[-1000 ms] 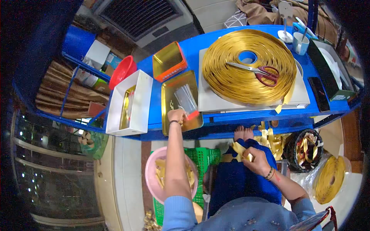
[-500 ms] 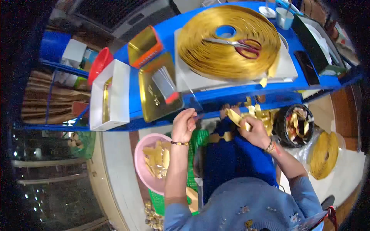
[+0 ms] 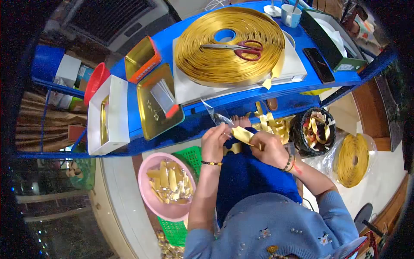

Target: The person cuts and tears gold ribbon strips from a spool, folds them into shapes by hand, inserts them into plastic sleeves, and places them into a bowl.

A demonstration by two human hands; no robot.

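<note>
Between my hands, over my lap, is a folded piece of gold ribbon point(image 3: 243, 134). My right hand point(image 3: 271, 149) is closed round its right end. My left hand point(image 3: 214, 141) pinches a small clear plastic bag point(image 3: 217, 115), whose top sticks up past the fingertips. The ribbon's left end meets the bag by my left fingers; whether it lies inside the bag I cannot tell. Left of my left forearm, a pink basin point(image 3: 146, 196) holds several gold ribbon pieces in clear bags.
A large gold ribbon roll point(image 3: 189, 56) with scissors point(image 3: 248, 50) on it lies on the blue table point(image 3: 189, 113). Nearby are a gold tray point(image 3: 148, 123), a white box point(image 3: 118, 125) and a phone point(image 3: 318, 64). A black bin point(image 3: 298, 140) and another ribbon roll point(image 3: 351, 162) stand on the floor.
My hands have come closer together, bringing the ribbon's end to the clear bag at my left fingers. The camera view has shifted, so the table appears further left.
</note>
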